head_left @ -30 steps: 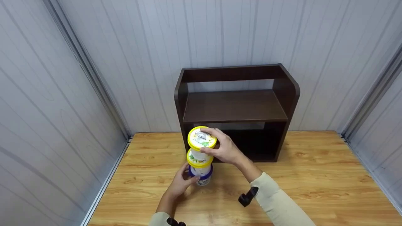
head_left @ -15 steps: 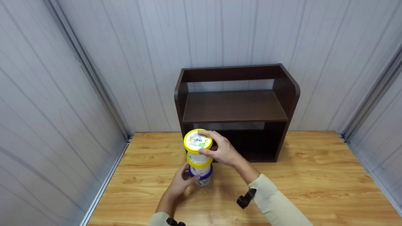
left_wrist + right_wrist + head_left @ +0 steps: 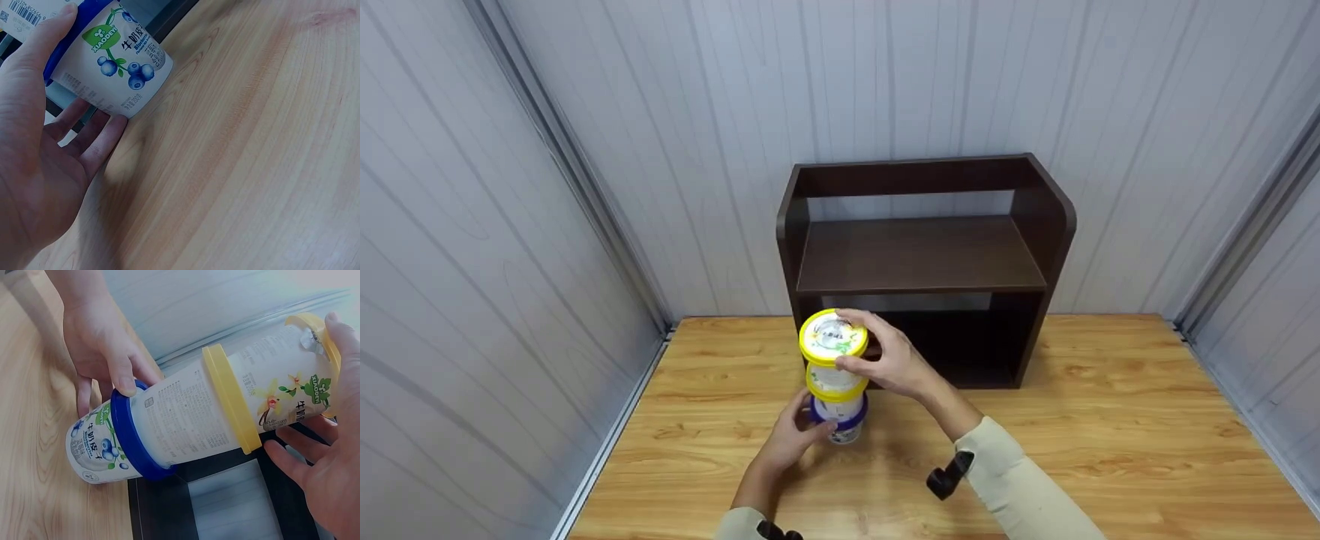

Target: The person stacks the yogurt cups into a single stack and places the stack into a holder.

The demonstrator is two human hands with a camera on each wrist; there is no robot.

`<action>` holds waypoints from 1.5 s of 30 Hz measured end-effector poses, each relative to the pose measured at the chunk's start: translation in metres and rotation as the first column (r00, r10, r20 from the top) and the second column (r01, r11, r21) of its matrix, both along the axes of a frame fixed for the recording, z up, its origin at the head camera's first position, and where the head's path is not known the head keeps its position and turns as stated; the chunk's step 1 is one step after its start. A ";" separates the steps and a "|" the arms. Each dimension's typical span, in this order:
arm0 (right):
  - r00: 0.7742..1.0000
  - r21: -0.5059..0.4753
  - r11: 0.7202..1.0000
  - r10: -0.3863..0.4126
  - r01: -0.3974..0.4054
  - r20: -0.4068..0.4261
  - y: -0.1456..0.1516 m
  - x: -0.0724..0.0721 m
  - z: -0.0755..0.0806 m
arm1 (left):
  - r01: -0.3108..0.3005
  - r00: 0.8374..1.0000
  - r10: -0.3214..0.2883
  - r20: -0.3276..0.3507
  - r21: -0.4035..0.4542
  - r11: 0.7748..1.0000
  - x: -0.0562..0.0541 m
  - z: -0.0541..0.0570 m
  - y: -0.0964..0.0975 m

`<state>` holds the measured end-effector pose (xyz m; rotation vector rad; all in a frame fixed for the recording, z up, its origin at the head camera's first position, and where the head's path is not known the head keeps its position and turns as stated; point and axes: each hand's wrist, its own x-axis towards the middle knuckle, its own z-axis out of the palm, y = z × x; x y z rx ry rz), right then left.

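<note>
Three paper tubs stand in an upright stack on the table, just in front of the shelf's left side in the head view. The bottom tub (image 3: 121, 62) has a dark blue lid and a blueberry print. My left hand (image 3: 786, 442) holds it from the left, thumb on the blue lid and fingers around its far side. Above it sits the middle tub (image 3: 183, 416) with a yellow lid. The top tub (image 3: 831, 336), yellow-lidded with a vanilla flower print, sits on that lid. My right hand (image 3: 896, 364) grips the top tub around its lid from the right.
A dark brown two-level shelf (image 3: 922, 255) stands behind the stack against the panelled back wall (image 3: 735, 150). The wooden table (image 3: 1110, 450) stretches to both sides and toward the front. Side walls (image 3: 472, 262) close in the left and right.
My right hand has moved the top tub slightly left and down, bringing it in line over the middle tub. In the last half second almost nothing moves; my left hand stays put.
</note>
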<state>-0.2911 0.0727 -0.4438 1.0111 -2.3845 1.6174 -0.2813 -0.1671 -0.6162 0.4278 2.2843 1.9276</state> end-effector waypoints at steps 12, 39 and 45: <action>1.000 -0.053 0.999 -0.013 0.015 0.028 0.014 0.008 0.009 | -0.007 1.000 0.007 0.004 -0.006 1.000 -0.003 -0.003 0.000; 0.992 -0.102 0.993 -0.040 0.052 0.123 0.032 0.008 -0.041 | -0.021 1.000 0.022 0.022 -0.012 1.000 -0.001 0.000 0.000; 0.986 -0.101 0.994 -0.016 0.033 0.166 0.035 0.004 -0.068 | -0.018 1.000 0.018 0.013 -0.009 1.000 -0.001 0.000 0.000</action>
